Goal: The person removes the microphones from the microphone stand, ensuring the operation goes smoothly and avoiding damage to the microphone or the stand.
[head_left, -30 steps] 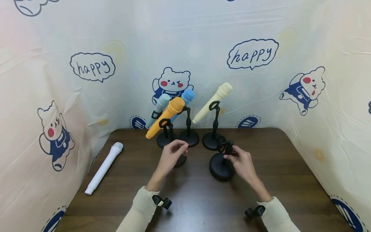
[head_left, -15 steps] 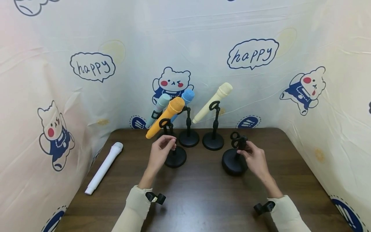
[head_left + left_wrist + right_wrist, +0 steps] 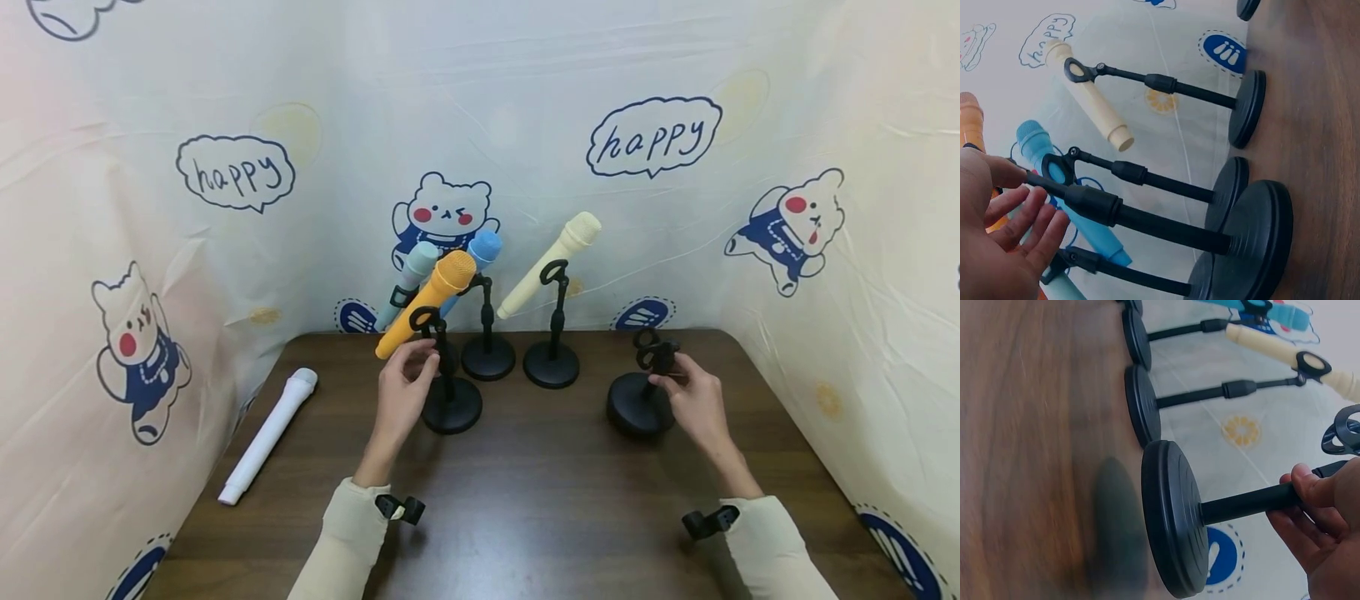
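Note:
My right hand (image 3: pixel 697 400) grips the pole of a black microphone stand (image 3: pixel 1172 519) below its clip, which bears no microphone. Its round base hovers above the table, with a dark shadow under it in the right wrist view. My left hand (image 3: pixel 403 387) is beside the pole of another black stand (image 3: pixel 1166 228) that bears an orange microphone (image 3: pixel 427 304). The thumb lies close to the upper rod, the fingers loosely bent; contact is unclear. Behind stand stands with a light teal microphone (image 3: pixel 415 265), a blue microphone (image 3: pixel 1072 194) and a cream microphone (image 3: pixel 1088 94).
A white microphone (image 3: pixel 268 436) lies on the wooden table (image 3: pixel 540 517) at the left. Behind the table's back edge hangs a pale cloth (image 3: pixel 525 67) printed with bears and the word happy. More cloth hangs on both sides.
My right hand has carried its stand to the right, away from the others. My left hand has shifted left along the orange microphone's stand, which has stayed in place.

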Tool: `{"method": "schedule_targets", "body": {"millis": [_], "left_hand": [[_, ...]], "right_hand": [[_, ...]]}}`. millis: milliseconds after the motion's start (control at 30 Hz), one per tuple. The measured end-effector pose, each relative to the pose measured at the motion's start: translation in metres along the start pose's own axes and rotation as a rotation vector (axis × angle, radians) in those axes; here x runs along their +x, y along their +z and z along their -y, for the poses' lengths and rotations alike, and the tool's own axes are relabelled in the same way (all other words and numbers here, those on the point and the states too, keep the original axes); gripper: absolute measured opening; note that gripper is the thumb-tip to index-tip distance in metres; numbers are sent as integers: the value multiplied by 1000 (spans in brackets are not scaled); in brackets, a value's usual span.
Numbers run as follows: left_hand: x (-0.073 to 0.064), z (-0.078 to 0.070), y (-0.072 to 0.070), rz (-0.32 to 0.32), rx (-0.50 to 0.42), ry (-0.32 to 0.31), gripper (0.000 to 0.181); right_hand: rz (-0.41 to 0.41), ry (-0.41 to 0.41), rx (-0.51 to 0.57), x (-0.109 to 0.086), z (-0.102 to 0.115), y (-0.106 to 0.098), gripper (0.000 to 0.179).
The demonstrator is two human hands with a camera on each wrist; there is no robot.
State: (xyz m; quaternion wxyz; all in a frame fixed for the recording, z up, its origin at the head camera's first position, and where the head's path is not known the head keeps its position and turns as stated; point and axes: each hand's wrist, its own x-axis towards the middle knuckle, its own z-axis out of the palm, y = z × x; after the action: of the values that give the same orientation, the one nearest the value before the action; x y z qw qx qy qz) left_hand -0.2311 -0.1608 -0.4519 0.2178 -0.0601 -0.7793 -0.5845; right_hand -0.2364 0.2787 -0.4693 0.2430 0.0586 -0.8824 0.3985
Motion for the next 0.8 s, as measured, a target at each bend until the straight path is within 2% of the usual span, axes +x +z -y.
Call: {"method": "schedule_targets", "body": {"millis": [167, 433, 800], "left_hand": [[2, -3, 3, 20, 57, 19, 29], [10, -4, 10, 35, 91, 25, 33], [19, -9, 19, 0, 89, 76, 27]], "right_hand": [[-18, 30, -31, 9, -10, -12, 23], [-27, 88, -86, 22, -29, -26, 24], [85, 227, -37, 40, -53, -47, 36]]}}
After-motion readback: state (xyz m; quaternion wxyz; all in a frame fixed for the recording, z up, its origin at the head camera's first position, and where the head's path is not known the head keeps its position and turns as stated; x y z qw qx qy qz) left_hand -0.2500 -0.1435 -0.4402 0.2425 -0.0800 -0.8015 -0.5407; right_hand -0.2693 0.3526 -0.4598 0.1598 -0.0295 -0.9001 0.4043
